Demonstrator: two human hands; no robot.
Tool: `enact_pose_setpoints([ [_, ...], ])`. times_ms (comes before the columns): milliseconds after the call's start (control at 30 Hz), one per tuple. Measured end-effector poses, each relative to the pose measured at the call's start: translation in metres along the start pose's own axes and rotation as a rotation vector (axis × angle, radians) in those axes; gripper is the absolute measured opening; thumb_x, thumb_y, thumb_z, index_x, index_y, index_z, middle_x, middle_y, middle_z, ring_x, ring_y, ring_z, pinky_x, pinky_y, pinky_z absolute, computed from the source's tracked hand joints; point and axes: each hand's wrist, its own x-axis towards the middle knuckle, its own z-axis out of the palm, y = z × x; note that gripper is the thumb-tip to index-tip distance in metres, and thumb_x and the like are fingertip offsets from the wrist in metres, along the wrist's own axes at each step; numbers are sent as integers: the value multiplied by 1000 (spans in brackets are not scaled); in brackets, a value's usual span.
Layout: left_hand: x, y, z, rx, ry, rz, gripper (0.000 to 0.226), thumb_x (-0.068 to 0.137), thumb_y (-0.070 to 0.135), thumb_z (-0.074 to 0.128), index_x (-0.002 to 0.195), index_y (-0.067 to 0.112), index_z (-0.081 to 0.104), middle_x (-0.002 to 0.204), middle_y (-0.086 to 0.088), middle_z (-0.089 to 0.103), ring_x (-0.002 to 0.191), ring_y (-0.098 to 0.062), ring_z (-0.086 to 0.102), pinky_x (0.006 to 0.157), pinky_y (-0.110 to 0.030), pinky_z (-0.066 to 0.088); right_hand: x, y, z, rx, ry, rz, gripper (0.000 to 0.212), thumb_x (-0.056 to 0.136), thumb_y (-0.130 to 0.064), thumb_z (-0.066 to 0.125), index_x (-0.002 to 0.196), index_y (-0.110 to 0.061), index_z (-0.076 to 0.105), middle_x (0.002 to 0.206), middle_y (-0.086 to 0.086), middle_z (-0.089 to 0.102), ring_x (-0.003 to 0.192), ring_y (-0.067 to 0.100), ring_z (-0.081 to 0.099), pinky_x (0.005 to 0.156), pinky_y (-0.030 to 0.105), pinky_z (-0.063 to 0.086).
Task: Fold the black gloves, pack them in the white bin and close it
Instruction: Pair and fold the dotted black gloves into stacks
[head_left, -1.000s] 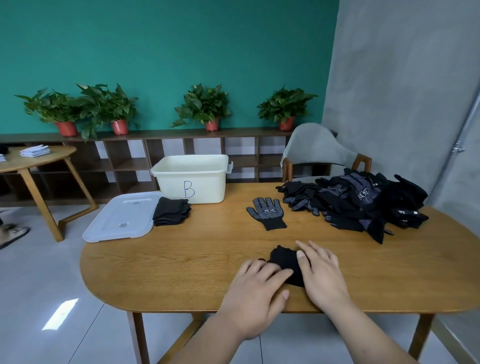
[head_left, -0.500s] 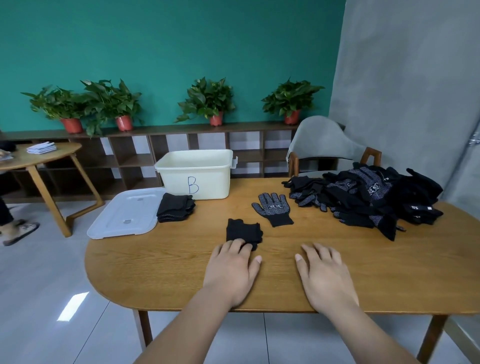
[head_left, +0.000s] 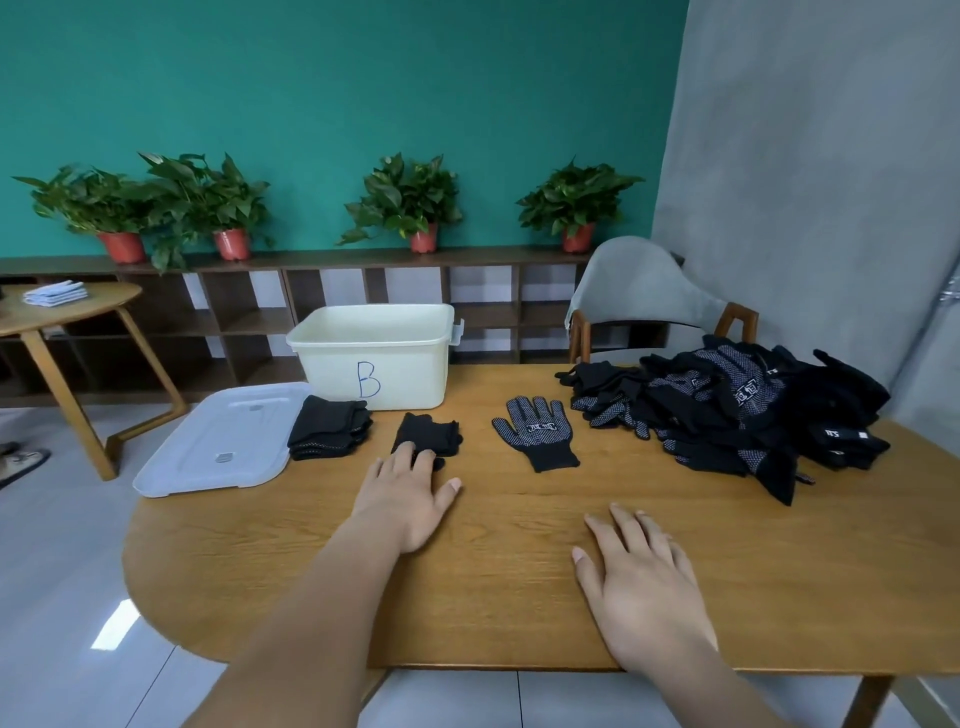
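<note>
1. The folded glove (head_left: 428, 436) has been pushed farther left across the table (head_left: 493, 571) by the left hand (head_left: 405, 499), and now lies just beside the stack of folded gloves (head_left: 330, 428).
2. Its near edge is touched by straight, close-set fingers (head_left: 423, 460).
3. The right hand (head_left: 639, 577) is laid flat on the table, its fingers slightly spread.
4. The white bin (head_left: 374, 358) stands open behind, with its lid (head_left: 218, 441) to the left.

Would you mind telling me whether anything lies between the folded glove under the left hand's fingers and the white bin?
Nothing visible does. The folded glove sits just in front of the white bin, bare table between. The bin is open; its lid and the stack of folded gloves lie off to the left.
</note>
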Motion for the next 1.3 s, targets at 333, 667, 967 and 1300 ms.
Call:
enact_pose_setpoints([
  [333,25,-12,14,-24,34,-71,84,104,72,9,170,20,7,177,-2,4,163,-20,-4,133,-44,2,4,-1,0,33,12,14,77,94,-68,-7,162,-45,19,173,-15,8,160,15,-2,130,42,7],
  [667,12,4,14,50,246,19,72,109,61,14,168,21,19,176,-6,11,163,-25,-1,132,-44,2,1,-4,-1,37,23,26,88,86,-65,-17,162,-44,22,173,-14,10,160,16,-1,130,41,7],
  [967,-5,116,29,-126,72,312,73,107,67,14,169,28,13,178,5,3,163,-16,-3,132,-44,0,-1,-1,-5,167,69,66,54,110,-48,24,162,-33,33,172,-10,20,160,15,9,130,38,13],
  [1300,-22,124,40,-100,154,393,71,104,68,11,163,34,32,170,15,28,160,-8,12,132,-40,6,12,16,-4,658,319,244,46,105,-25,50,151,-24,50,161,-10,40,150,11,32,119,31,32],
])
